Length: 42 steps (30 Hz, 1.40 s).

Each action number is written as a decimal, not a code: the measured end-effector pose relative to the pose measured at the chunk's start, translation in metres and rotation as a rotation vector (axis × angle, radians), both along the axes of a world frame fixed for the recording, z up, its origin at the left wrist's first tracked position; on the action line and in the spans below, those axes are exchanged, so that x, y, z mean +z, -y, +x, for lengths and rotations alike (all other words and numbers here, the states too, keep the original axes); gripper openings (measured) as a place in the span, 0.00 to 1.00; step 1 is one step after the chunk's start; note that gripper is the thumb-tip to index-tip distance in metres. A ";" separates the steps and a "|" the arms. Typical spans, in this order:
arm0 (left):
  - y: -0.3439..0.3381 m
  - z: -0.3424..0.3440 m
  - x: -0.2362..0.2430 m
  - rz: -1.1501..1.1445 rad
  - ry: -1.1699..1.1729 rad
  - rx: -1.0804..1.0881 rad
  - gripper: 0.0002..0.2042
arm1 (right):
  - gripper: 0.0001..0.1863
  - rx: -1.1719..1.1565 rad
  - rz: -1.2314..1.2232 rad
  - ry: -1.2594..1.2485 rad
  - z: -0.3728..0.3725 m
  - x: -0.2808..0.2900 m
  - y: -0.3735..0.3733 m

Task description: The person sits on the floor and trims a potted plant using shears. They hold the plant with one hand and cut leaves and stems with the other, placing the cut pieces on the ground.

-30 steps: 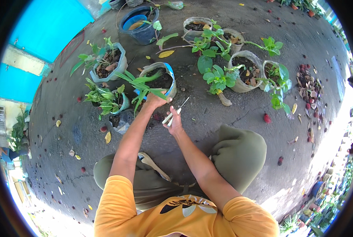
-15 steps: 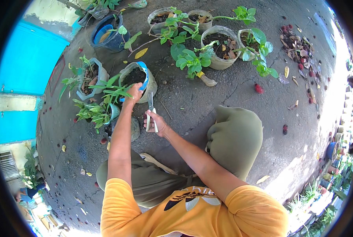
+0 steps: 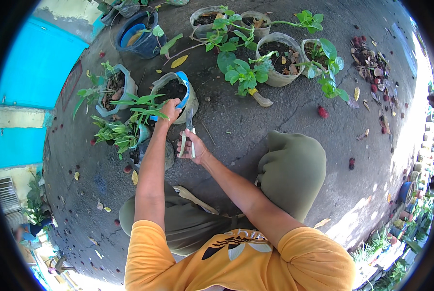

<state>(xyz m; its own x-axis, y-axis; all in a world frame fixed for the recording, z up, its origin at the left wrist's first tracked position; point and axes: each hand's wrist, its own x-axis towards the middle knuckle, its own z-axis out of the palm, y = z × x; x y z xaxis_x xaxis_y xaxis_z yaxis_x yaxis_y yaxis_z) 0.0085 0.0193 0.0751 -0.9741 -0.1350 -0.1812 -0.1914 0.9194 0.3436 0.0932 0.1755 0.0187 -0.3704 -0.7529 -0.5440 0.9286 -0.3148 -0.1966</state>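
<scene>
My left hand point(image 3: 171, 109) is closed at the near rim of a whitish pot point(image 3: 191, 104) filled with dark soil. Its fingers seem to grip the blue strip point(image 3: 182, 76) that runs along the pot's rim; the fingertips are partly hidden. In my right hand point(image 3: 195, 149) is a pair of scissors point(image 3: 189, 127) with pale handles. The blades point away from me and lie against or just beside the pot's near right wall. Long narrow leaves of a potted plant point(image 3: 144, 109) reach up to my left wrist.
Left of the pot stand a pale planter point(image 3: 129, 87) and a leafy plant point(image 3: 117, 133). A dark blue bucket point(image 3: 146, 47) is farther back. Several potted vines, including one pot point(image 3: 278, 77), stand at the back. Swept leaves and red fruits point(image 3: 372, 68) lie at right.
The whole scene has shifted slightly to the right in the picture. Both hands stay at the pot, and the scissors have moved slightly away from me along its wall.
</scene>
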 end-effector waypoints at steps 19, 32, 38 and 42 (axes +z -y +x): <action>-0.006 0.004 0.000 0.128 0.029 0.060 0.06 | 0.31 -0.181 0.206 0.027 -0.029 0.004 0.041; -0.004 0.003 -0.003 0.173 0.035 0.056 0.08 | 0.21 -0.310 0.290 -0.122 -0.022 -0.008 0.046; -0.002 -0.001 -0.005 0.145 0.062 0.079 0.09 | 0.22 -0.249 0.370 -0.222 -0.028 -0.011 0.037; -0.003 -0.001 -0.005 0.160 0.101 0.101 0.08 | 0.26 -0.215 0.294 -0.159 -0.034 -0.015 0.033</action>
<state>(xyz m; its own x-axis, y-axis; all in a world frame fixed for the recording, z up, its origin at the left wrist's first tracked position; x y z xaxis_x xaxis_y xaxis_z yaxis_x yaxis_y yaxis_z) 0.0075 0.0222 0.0702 -0.9329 -0.1930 -0.3039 -0.3207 0.8292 0.4578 0.0590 0.1422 0.0032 -0.5997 -0.4697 -0.6479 0.7983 -0.4075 -0.4435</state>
